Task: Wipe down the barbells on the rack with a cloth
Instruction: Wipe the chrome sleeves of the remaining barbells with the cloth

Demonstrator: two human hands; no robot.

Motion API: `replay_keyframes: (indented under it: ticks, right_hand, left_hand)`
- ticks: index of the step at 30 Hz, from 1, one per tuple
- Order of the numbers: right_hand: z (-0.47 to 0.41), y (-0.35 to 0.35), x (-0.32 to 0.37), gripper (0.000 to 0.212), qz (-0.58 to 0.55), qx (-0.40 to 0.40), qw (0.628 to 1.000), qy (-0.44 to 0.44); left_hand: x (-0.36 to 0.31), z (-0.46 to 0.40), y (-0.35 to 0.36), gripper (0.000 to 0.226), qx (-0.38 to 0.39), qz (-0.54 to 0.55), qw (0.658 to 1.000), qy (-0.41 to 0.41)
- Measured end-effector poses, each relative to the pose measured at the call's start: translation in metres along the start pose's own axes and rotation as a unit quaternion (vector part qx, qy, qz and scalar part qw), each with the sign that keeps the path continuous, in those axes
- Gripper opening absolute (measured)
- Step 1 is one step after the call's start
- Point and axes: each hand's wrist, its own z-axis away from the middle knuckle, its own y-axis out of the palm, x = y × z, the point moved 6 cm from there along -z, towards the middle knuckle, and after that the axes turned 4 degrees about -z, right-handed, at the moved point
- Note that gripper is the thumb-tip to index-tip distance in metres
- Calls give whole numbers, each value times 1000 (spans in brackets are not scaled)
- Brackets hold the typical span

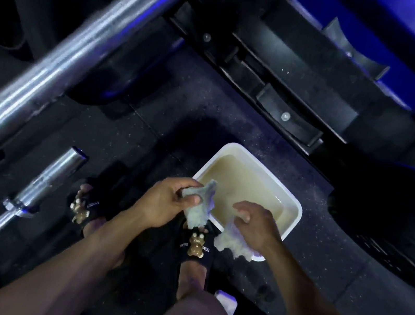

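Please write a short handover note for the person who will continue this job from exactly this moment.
Left hand: grips one end of the pale, wet-looking cloth.
Right hand: grips the other end, which hangs over the near rim of the white rectangular plastic tub.
The tub stands on the dark floor and holds cloudy beige water.
The long silver steel barbell and the short silver bar lie to the left, untouched.
Done: the cloth looks wetted.
Left: probably wring it, then wipe the barbells.

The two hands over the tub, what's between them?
Head view: the left hand and right hand each grip the wet cloth; between them shows the tub's murky water.
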Motion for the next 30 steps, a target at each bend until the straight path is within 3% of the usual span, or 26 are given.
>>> replay_keyframes:
  ticks: [4,6,9,11,17,21,24,26,28,30]
  right_hand:
    - [39,-39,92,25,-230,9,965,-124]
    - [69,-62,146,17,-298,40,935,-188]
    - [112,-96,207,17,-298,34,910,-287]
    - [135,-118,237,24,-287,1,900,-329]
    - [182,-164,307,8,-169,-93,888,-417]
    - [198,-167,354,20,-152,-78,882,-439]
    - [201,-160,385,43,-189,-1,883,-429]
    - [195,-146,397,57,-242,126,885,-377]
    - [196,-129,404,56,-270,260,864,-337]
    - [194,-120,407,53,-284,321,847,-315]
  left_hand:
    - [-64,18,-32,9,26,43,997,66]
    - [-107,33,-54,22,8,62,992,109]
    - [-170,63,-90,38,-52,62,981,178]
    - [-205,87,-109,34,-86,45,971,217]
    - [-248,147,-150,14,-165,74,949,256]
    - [-262,165,-172,9,-203,111,933,275]
    - [-274,176,-194,8,-252,142,915,281]
    - [-280,184,-207,5,-265,145,908,291]
    - [-287,192,-216,2,-264,113,908,304]
    - [-290,198,-224,5,-284,61,908,301]
